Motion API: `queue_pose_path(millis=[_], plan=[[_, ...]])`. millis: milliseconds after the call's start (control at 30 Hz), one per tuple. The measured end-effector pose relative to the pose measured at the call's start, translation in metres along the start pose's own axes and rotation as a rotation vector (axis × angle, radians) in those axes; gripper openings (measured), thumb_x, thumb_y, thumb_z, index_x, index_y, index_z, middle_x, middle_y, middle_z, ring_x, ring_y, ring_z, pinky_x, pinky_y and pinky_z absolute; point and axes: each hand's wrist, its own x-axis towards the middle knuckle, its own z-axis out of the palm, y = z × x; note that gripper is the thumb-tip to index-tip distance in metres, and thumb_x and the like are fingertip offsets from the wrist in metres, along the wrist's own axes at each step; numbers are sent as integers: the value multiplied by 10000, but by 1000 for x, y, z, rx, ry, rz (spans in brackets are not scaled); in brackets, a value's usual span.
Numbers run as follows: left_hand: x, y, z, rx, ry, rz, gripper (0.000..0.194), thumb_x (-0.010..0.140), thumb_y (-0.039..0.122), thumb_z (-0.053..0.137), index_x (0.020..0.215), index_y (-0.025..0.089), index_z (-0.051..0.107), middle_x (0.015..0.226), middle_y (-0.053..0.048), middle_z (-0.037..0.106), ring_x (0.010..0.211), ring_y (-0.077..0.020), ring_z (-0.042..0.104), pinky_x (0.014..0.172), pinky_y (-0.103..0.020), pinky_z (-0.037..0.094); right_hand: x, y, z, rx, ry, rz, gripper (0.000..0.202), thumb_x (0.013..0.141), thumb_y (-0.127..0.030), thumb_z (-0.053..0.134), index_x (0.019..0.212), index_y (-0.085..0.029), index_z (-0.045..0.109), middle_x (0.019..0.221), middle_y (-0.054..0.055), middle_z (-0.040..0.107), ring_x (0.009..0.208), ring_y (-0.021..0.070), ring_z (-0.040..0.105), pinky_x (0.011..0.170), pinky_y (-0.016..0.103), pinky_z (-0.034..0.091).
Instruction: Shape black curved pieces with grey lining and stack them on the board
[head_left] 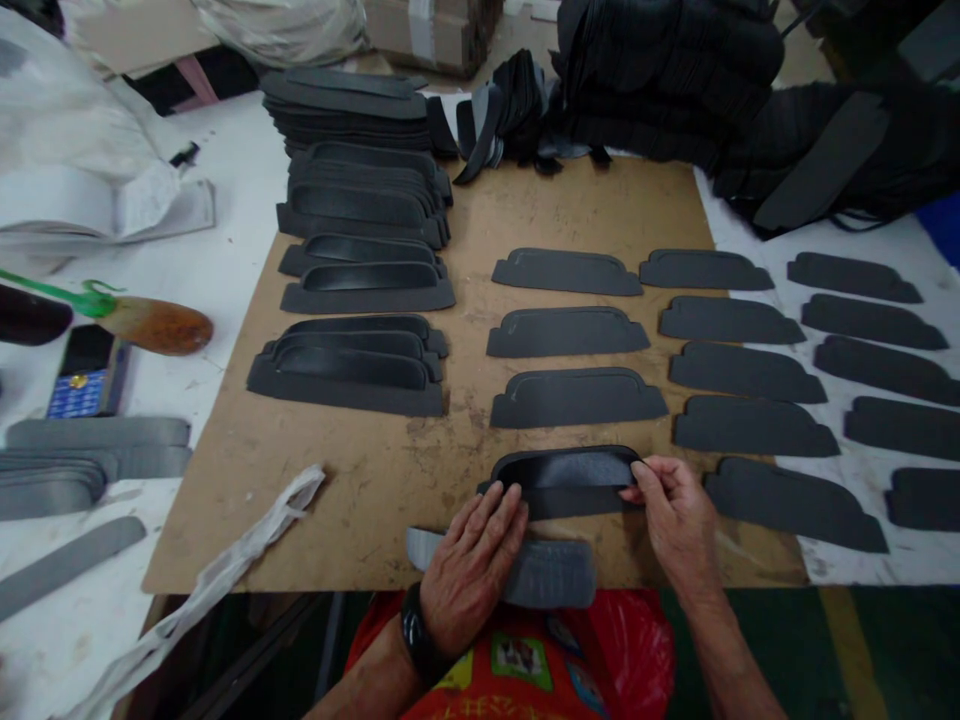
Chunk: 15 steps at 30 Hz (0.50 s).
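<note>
A glossy black curved strip [574, 468] lies on a matte dark-grey shaped piece [577, 502] near the board's front edge. My left hand [480, 565], with a black band on the wrist, rests flat, its fingertips on the left end of the strip. At the other end, my right hand [675, 520] pinches the strip's right tip between thumb and fingers. A grey streaked strip [551, 572] lies partly under my left hand at the board's edge. Beyond my hands, a similar grey piece [577, 397] lies on the board.
Rows of grey pieces [750, 428] spread rightward across the brown board [360, 470] and white table. Overlapping pieces with glossy strips [349, 368] lie at left, stacks [345, 105] behind. A wooden-handled tool [161, 325], grey strips [97, 435] and twisted white plastic [247, 545] are farther left.
</note>
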Motion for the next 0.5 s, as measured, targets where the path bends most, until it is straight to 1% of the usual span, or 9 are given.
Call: queue_pose_path(millis=[233,400,500], plan=[[3,-2,6,-21,-1,2,447,892,86,218,1297,121,404,1395,-102,337,1294,-242,249,1038,-363,231,4,1,0,-67,-22,-4,287,776,-478,511,814,-193,512,633,-13,589,539,166,620,544,283,476],[3,-1,7,-21,10,-5,438,896,93,225,1291,118,412,1391,-113,340,1293,-247,250,1036,-366,235,3,-3,-1,-105,-32,-14,276,787,-469,497,810,-195,516,635,-15,581,545,160,617,551,276,477],[3,-1,8,-20,-7,-4,440,894,92,229,1298,122,401,1393,-115,334,1294,-249,248,1033,-375,242,3,-5,-1,-113,-37,-7,270,790,-465,496,815,-197,517,643,-16,583,545,154,615,547,267,478]])
